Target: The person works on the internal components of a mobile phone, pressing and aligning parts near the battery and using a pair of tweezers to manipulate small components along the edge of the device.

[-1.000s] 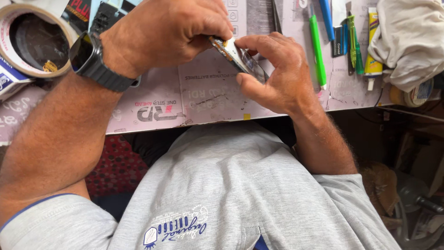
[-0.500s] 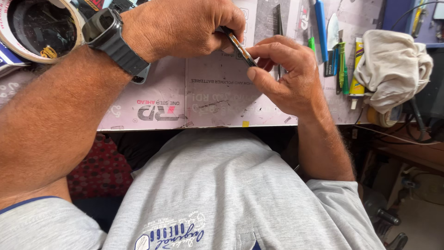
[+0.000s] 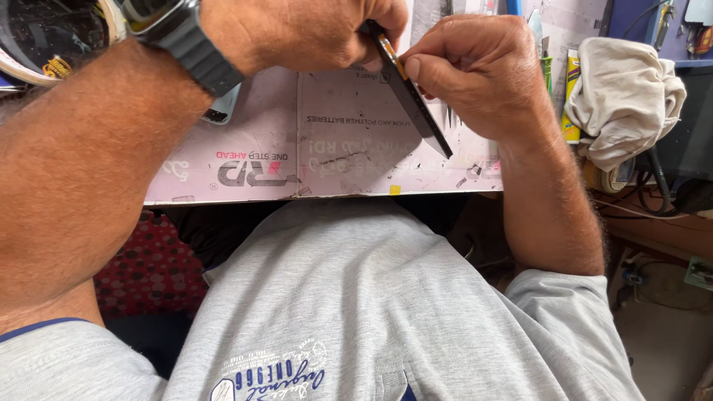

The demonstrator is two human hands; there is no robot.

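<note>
The thin flat device, a dark slab with a bright edge, is now held almost edge-on to the camera, slanting down and to the right above the pink mat. A second ago its broad face showed between the hands; half a second ago it had already tipped onto its edge, and it now fills more of the view. That turn puts its narrow side up toward the person, so the work in hand looks to be on the edge or seam rather than on the face.

The left hand has its fingers closed on the upper end of the device, thumb and forefinger pinching it. The right hand grips its side, the thumb pressed flat against the edge; I cannot tell whether a small tool sits under that thumb.

A dark wristwatch rides the left wrist, left of the device. The bench under the mat is mostly hidden. Far left of the device sits a round tape roll; well to its right lies a crumpled pale cloth, closer in view than before, beside a yellow tube.
</note>
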